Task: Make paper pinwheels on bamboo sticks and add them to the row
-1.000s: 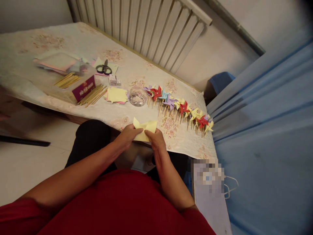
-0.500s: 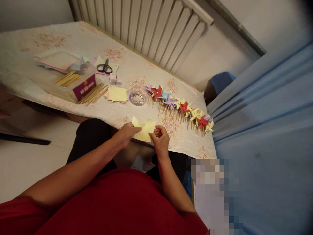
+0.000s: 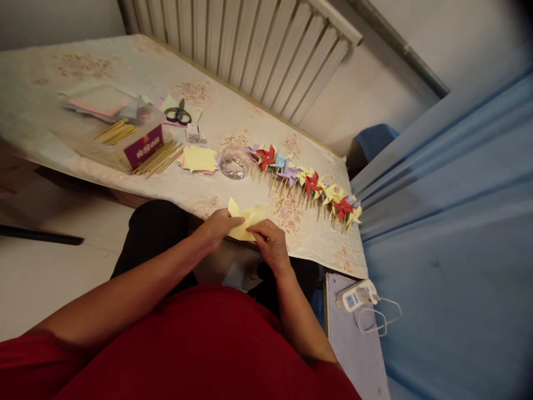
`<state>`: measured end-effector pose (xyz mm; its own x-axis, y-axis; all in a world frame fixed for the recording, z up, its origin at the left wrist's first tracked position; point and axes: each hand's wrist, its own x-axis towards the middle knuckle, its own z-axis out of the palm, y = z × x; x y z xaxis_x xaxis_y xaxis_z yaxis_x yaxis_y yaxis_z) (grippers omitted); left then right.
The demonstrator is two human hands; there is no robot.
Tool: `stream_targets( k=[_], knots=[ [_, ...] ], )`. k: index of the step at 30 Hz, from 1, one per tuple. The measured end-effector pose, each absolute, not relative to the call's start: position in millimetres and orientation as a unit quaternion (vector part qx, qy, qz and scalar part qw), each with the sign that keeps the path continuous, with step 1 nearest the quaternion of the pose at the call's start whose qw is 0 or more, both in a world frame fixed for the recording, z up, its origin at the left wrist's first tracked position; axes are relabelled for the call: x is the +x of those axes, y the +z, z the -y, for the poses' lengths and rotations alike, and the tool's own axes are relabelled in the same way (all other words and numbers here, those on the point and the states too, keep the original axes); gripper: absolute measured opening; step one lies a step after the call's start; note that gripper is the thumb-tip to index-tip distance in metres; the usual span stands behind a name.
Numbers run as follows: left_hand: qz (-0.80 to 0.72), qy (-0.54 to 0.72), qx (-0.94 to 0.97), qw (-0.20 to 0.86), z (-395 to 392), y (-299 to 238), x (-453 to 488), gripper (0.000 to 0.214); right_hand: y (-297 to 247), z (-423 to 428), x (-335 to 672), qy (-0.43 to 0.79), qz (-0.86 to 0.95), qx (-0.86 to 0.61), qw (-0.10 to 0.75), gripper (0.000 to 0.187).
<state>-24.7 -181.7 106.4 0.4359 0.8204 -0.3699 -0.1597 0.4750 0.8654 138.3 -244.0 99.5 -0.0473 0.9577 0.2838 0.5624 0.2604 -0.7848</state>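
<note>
A yellow sheet of paper (image 3: 241,229), with corners standing up, is held just over the table's near edge. My left hand (image 3: 219,226) grips its left side, thumb on top. On the right part of the paper, my right hand (image 3: 270,240) pinches it between thumb and fingers, partly hiding it. Beyond the hands, a stack of cut yellow paper (image 3: 200,159) lies beside a clear round dish (image 3: 234,163) of small shiny pieces. A row of finished paper pinwheels (image 3: 312,183) on sticks runs along the right of the table.
The floral-covered table (image 3: 145,64) also bears a clear plastic box (image 3: 79,141), loose wooden sticks (image 3: 160,159), black scissors (image 3: 178,114) and small white boxes (image 3: 195,134). A white power strip (image 3: 356,297) rests on a side stand at right, near a blue curtain (image 3: 449,250).
My right hand has moved left and inward over the paper, drawing its right side inward. My left hand has kept its hold with little movement.
</note>
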Motion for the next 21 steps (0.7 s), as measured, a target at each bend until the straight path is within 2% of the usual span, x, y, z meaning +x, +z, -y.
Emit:
stream_targets(
  k=[5,12,21],
  knots=[
    [-0.431,0.330,0.414,0.731,183,107,-24,0.033,103,243,134,0.300,0.647,-0.563,0.418,0.014],
    [-0.437,0.330,0.392,0.739,184,102,-21,0.027,92,242,127,0.389,0.540,-0.624,0.409,0.023],
    [-0.432,0.349,0.391,0.734,184,95,-18,0.024,81,237,110,0.342,0.457,-0.690,0.445,0.024]
  ],
)
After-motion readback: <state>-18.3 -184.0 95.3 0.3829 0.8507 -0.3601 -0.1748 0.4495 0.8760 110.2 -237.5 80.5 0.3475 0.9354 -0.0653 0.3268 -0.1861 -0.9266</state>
